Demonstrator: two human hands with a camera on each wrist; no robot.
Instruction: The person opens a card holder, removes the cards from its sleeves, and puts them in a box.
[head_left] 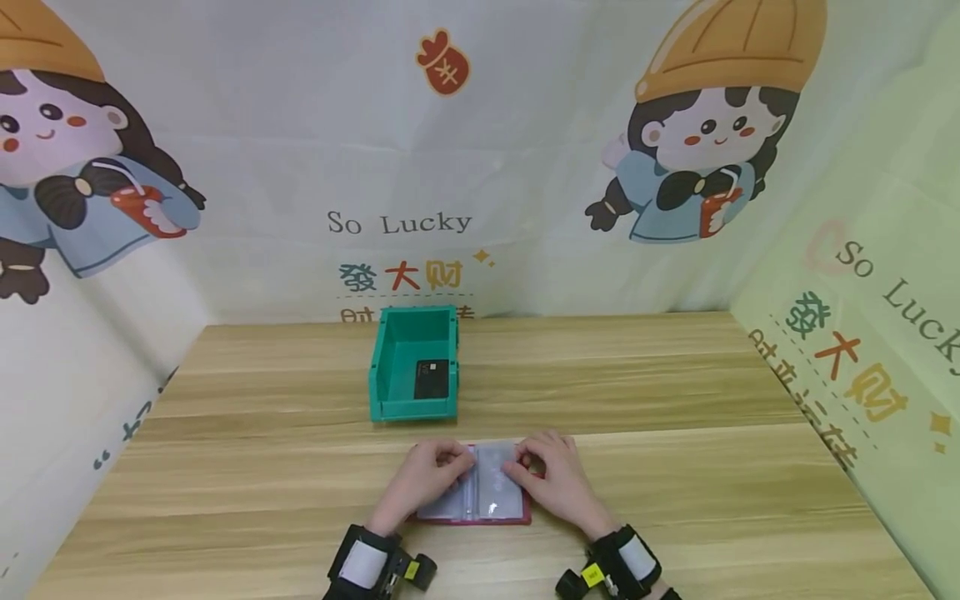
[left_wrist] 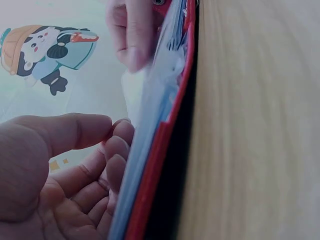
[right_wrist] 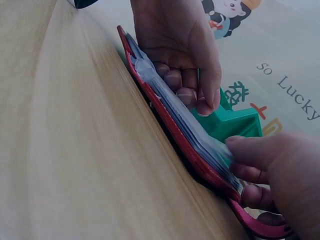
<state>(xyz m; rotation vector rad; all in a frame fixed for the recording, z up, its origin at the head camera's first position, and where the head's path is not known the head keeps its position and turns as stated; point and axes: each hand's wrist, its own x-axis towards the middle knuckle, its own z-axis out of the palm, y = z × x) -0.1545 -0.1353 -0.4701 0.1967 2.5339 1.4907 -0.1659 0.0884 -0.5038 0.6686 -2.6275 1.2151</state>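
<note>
A red card holder (head_left: 504,522) lies spread on the table, its clear plastic sleeves (head_left: 497,483) facing up. At its right edge my right hand (head_left: 553,475) pinches a clear sleeve between thumb and fingers; the right wrist view shows the sleeve edge (right_wrist: 220,149) slightly raised there. A red strap (right_wrist: 260,227) hangs under that hand. My left hand (head_left: 431,475) is over the left pages, near the spine. In the left wrist view its loosely curled fingers (left_wrist: 117,150) lie against the sleeves, thumb near the index tip, and nothing shows in their grasp.
Behind the holder stands a green bin (head_left: 414,410) with a black card (head_left: 431,380) lying inside at the right. Wood-grain table (head_left: 637,392) extends to both sides. A printed cloth (head_left: 525,167) hangs along the back and sides.
</note>
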